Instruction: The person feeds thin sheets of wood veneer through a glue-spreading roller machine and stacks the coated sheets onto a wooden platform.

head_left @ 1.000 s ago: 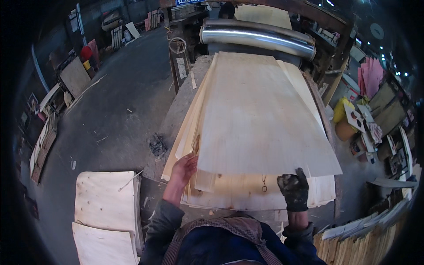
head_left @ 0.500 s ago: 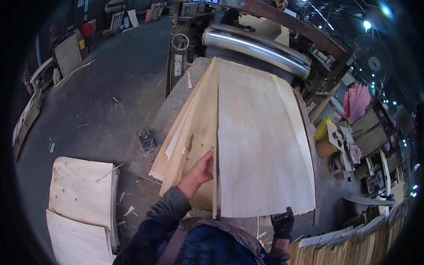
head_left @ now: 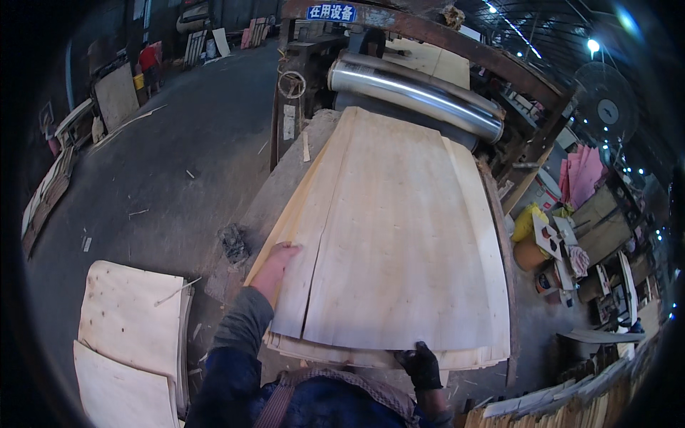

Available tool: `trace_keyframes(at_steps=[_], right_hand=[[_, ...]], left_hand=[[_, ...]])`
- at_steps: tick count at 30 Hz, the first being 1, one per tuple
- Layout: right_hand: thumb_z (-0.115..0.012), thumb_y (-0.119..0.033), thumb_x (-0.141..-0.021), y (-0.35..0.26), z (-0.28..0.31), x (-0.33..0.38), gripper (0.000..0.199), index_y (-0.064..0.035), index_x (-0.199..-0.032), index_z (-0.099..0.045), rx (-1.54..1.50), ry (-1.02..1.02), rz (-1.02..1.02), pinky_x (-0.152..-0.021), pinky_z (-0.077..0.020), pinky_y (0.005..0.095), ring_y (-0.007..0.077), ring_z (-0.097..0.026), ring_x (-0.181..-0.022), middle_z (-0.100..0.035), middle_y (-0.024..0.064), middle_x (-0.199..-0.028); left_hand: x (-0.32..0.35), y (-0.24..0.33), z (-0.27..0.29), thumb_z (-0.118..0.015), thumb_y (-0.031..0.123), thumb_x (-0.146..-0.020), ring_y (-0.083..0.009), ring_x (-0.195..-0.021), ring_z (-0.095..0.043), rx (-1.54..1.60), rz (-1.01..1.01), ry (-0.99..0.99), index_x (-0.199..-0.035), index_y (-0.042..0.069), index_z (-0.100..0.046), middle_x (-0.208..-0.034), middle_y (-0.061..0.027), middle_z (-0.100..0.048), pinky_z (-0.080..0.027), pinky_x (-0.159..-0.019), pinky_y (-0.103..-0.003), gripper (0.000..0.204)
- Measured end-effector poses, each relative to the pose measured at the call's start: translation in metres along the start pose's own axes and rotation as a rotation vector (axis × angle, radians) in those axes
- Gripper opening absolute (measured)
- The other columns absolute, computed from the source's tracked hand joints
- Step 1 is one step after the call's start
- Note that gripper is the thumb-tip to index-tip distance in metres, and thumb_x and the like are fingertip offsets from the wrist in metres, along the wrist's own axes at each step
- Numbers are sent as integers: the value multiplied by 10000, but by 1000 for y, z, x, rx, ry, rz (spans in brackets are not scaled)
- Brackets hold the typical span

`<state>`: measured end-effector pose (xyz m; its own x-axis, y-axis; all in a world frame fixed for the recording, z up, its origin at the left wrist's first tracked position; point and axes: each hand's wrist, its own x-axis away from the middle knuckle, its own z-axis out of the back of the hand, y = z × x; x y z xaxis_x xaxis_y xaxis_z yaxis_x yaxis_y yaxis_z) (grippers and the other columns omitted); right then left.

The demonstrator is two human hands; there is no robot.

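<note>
A broad pale wood veneer sheet [head_left: 399, 242] lies over a fanned stack of veneer sheets [head_left: 499, 314], with a long dark split or gap running down its left part. My bare left hand [head_left: 272, 267] is closed at the sheet's left edge, beside a narrower veneer strip; some of its fingers are hidden. At the near edge, my right hand [head_left: 419, 365], in a dark glove, pinches the sheet with the thumb on top. The sheet's far end lies just short of a shiny metal roller [head_left: 414, 89].
The roller machine's frame [head_left: 528, 75] spans the far side, with a handwheel [head_left: 292, 84] at its left. More veneer stacks [head_left: 128, 321] stand low at the left. Upright boards [head_left: 571, 399] and buckets [head_left: 531, 250] are at the right. A person in red [head_left: 148, 60] is far left.
The sheet has spread leftward over the stack, covering the yellowish sheets that showed before. My left hand has moved left with its edge, and my right hand has shifted left along the near edge.
</note>
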<state>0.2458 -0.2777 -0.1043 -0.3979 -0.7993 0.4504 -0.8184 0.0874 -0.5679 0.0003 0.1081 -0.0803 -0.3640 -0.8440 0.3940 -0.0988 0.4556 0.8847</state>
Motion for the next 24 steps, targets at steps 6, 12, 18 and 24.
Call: trace_keyframes(at_steps=[6,12,18,24], right_hand=[[-521,-184,-841,-7,-21,-61,147,-37,-851,-510,-188,-135,-161,-814,-440,478,287,-530,-723,-531,106,-709],[-521,-184,-853,-41,-91,-103,107,-104,-781,-516,68,-45,-72,-856,-436,494,297,-555,-754,-541,96,-662],[-514,-184,-855,-54,-102,-192,85,-99,-848,-508,-16,1,-125,-886,-420,496,319,-554,-829,-552,129,-780],[-320,-206,-910,-55,-60,-260,295,-34,-1105,-458,620,-498,269,-1028,-245,502,333,-402,-1140,-470,170,-1173]], left_hand=[[-84,4,13,-540,176,-792,-199,-694,-574,322,127,38,-874,18,-593,-769,-62,-600,-446,-624,-355,185],[-184,13,-9,-550,162,-770,-181,-604,-522,-281,-94,320,-892,74,-607,-716,-52,-569,-404,-527,-367,161],[-244,51,-9,-589,165,-718,-259,-797,-546,-450,-339,404,-974,0,-574,-885,-150,-573,-431,-663,-363,304],[-192,35,-4,-605,138,-699,-327,-970,-523,-850,-630,383,-1083,-18,-526,-1001,-215,-539,-431,-810,-386,422]])
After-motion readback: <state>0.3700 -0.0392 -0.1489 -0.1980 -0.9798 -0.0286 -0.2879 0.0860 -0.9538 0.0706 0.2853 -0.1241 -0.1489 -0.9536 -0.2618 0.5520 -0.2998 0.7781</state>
